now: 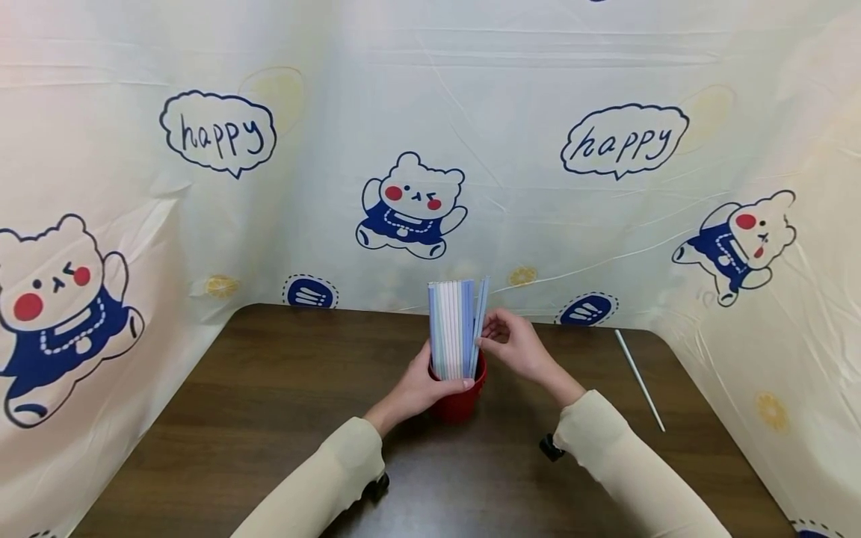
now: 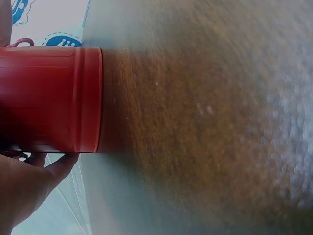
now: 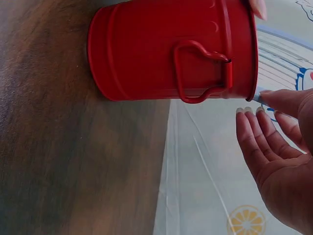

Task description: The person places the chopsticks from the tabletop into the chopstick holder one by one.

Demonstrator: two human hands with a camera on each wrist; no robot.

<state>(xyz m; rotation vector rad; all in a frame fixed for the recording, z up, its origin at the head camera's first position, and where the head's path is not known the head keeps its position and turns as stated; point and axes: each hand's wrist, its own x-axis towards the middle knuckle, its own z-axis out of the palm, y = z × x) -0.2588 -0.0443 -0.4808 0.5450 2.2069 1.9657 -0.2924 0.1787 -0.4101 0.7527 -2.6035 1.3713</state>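
A red metal bucket (image 1: 457, 409) stands upright on the table, holding a tight row of paper straws (image 1: 449, 325) in pale green, white, pink and blue. My left hand (image 1: 418, 385) grips the bucket near its rim, thumb across the front. In the left wrist view, its fingers (image 2: 61, 166) touch the bucket's side. At the row's right edge, my right hand (image 1: 514, 344) pinches light-blue straws (image 1: 480, 317), which lean slightly apart from the rest. The right wrist view has the thumb and a fingertip by the rim, other fingers loosely bent. The straws' lower ends are hidden inside the bucket.
One pale blue straw (image 1: 639, 379) lies alone on the right side of the brown wooden table (image 1: 269, 418). A wire handle (image 3: 181, 73) sticks out from the bucket's side. Printed cloth (image 1: 511, 97) hangs behind and along both sides of the table.
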